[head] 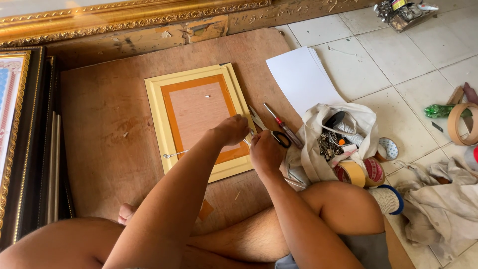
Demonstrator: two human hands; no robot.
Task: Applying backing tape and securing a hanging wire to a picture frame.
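Note:
A yellow picture frame (158, 107) lies face down on a brown board (99, 129), its back panel edged with orange tape. My left hand (232, 129) rests closed on the frame's right edge. My right hand (265, 152) is curled right beside it at the same edge; whether it grips something small I cannot tell. Scissors (271, 130) and a red-handled screwdriver (283, 127) lie just beyond my hands. A thin wire with a small loop (172, 155) lies on the frame's left side.
A white cloth bag (343, 129) of tools and tape rolls (356, 172) sits to the right. White sheets (298, 77) lie on the tiled floor. Framed pictures (15, 124) stand at left, a gilded frame (99, 20) at the top. Another tape roll (460, 122) lies far right.

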